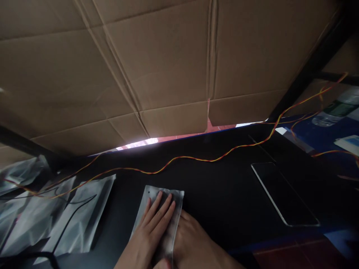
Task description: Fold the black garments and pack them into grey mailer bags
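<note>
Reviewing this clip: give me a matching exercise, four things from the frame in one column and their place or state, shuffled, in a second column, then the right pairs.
Things:
1. silver pouch
2. phone
3. twisted wire
4. cardboard

Place or state:
A. stands as a wall behind the black table
B. lies dark and face up at the right
C. pressed flat under the left hand, the right hand at its edge
D. snakes across the table

Pairs: 1-C, 2-B, 3-D, 4-A

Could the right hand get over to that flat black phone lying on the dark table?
Probably yes. The right hand rests by the silvery foil pouch, and the dark table between it and the flat black phone looks bare. The twisted red-yellow wire lies farther back.
</note>
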A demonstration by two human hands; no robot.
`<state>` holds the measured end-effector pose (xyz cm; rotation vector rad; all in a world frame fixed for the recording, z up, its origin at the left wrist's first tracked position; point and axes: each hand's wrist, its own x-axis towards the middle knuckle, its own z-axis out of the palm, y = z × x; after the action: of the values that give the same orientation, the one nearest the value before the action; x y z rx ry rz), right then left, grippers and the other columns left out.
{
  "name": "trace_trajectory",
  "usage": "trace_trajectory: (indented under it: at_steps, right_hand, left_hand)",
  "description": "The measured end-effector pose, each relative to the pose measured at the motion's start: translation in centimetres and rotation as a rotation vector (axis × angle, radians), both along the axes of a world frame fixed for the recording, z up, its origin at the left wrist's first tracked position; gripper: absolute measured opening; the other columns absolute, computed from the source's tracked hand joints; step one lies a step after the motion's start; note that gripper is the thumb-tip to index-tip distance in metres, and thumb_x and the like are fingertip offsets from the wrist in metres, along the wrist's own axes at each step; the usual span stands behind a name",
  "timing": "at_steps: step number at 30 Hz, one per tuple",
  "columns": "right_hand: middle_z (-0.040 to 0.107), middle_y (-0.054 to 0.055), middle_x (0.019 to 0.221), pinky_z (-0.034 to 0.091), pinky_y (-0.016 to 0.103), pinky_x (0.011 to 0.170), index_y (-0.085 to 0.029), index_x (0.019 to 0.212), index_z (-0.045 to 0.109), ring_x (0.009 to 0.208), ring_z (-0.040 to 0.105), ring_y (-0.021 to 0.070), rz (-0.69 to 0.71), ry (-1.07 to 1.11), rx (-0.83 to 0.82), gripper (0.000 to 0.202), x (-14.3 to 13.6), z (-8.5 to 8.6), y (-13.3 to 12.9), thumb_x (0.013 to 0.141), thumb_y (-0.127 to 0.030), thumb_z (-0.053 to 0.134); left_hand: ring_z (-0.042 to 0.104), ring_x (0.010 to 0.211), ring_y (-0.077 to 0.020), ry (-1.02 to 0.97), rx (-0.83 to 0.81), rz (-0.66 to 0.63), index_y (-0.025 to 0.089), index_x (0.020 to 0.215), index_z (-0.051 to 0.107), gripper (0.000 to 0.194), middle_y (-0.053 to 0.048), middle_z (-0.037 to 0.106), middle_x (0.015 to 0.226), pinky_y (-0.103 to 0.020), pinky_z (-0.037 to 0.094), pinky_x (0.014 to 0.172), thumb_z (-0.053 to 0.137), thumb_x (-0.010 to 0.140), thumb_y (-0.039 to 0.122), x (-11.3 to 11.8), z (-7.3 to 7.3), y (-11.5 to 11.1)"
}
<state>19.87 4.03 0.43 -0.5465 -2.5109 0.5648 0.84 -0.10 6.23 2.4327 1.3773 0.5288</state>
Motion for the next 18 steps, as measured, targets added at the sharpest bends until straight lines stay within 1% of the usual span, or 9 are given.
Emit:
trace_trajectory:
  at_steps: [3,4,6,8,10,12,14,16,18]
  right_hand:
    - [0.070,0.013,0.145,0.041,0.038,0.131,-0.011,0.149,0.062,0.142,0.062,0.0212,-0.098,0.078,-0.079,0.043,-1.9,-0.9,-0.5,0.112,-0.029,0.051]
    - [0.070,0.013,0.145,0.044,0.037,0.129,-0.010,0.152,0.060,0.140,0.064,0.0214,-0.104,0.073,-0.117,0.045,-2.2,-0.9,-0.5,0.113,-0.030,0.050]
    - [0.070,0.013,0.146,0.046,0.036,0.127,-0.011,0.155,0.057,0.138,0.066,0.0212,-0.047,0.029,-0.192,0.047,-2.1,-0.5,-0.5,0.113,-0.031,0.050]
    - [0.067,0.011,0.151,0.042,0.034,0.130,-0.014,0.155,0.057,0.142,0.063,0.0195,0.021,-0.007,-0.237,0.045,-1.1,0.4,-0.3,0.112,-0.028,0.053]
    - [0.060,0.010,0.159,0.033,0.031,0.135,-0.015,0.156,0.056,0.153,0.052,0.0174,0.063,-0.023,-0.228,0.045,0.3,1.3,-0.1,0.111,-0.021,0.055]
    - [0.053,0.009,0.166,0.024,0.033,0.139,-0.014,0.159,0.053,0.162,0.039,0.0170,0.064,-0.021,-0.190,0.049,1.4,1.8,0.0,0.110,-0.016,0.054]
    - [0.050,0.009,0.168,0.022,0.036,0.140,-0.016,0.163,0.048,0.163,0.036,0.0182,0.042,-0.019,-0.201,0.053,1.5,1.7,-0.1,0.111,-0.018,0.055]
    - [0.056,0.009,0.163,0.035,0.035,0.134,-0.018,0.164,0.047,0.155,0.049,0.0195,-0.003,-0.023,-0.268,0.053,0.6,1.1,-0.3,0.112,-0.024,0.056]
    - [0.066,0.008,0.152,0.051,0.031,0.121,-0.020,0.162,0.051,0.139,0.065,0.0199,-0.076,-0.035,-0.325,0.049,-0.8,0.5,-0.5,0.113,-0.024,0.052]
  left_hand:
    - [0.030,0.165,-0.0392,0.004,0.011,-0.001,0.032,0.177,0.017,0.086,-0.010,0.036,0.176,-0.069,0.025,0.133,0.033,0.106,0.078,0.4,0.2,0.1]
    - [0.030,0.165,-0.0388,0.012,0.020,-0.002,0.031,0.177,0.016,0.087,-0.010,0.036,0.176,-0.069,0.024,0.133,0.031,0.106,0.078,0.4,0.1,0.1]
    - [0.030,0.165,-0.0378,0.034,0.044,0.002,0.029,0.177,0.014,0.085,-0.010,0.037,0.175,-0.068,0.024,0.133,0.030,0.108,0.075,0.2,-0.2,0.2]
    - [0.032,0.164,-0.0378,0.060,0.053,0.020,0.030,0.177,0.014,0.080,-0.010,0.038,0.175,-0.069,0.025,0.132,0.033,0.110,0.069,-0.2,-0.6,0.1]
    - [0.032,0.164,-0.0394,0.092,0.054,0.060,0.031,0.177,0.014,0.075,-0.010,0.037,0.175,-0.071,0.029,0.129,0.036,0.112,0.062,-0.5,-1.0,0.1]
    - [0.032,0.164,-0.0410,0.116,0.057,0.098,0.033,0.177,0.015,0.072,-0.010,0.035,0.176,-0.073,0.033,0.125,0.038,0.113,0.057,-0.7,-1.1,0.0]
    - [0.029,0.165,-0.0423,0.124,0.065,0.102,0.032,0.177,0.015,0.075,-0.010,0.035,0.176,-0.074,0.034,0.125,0.041,0.112,0.058,-0.5,-1.1,0.0]
    - [0.026,0.165,-0.0435,0.128,0.064,0.084,0.030,0.177,0.015,0.081,-0.011,0.035,0.176,-0.074,0.032,0.126,0.044,0.109,0.064,-0.1,-1.0,0.2]
    - [0.028,0.165,-0.0439,0.136,0.069,0.057,0.029,0.177,0.016,0.085,-0.012,0.035,0.176,-0.075,0.028,0.126,0.043,0.108,0.069,0.3,-0.7,0.5]
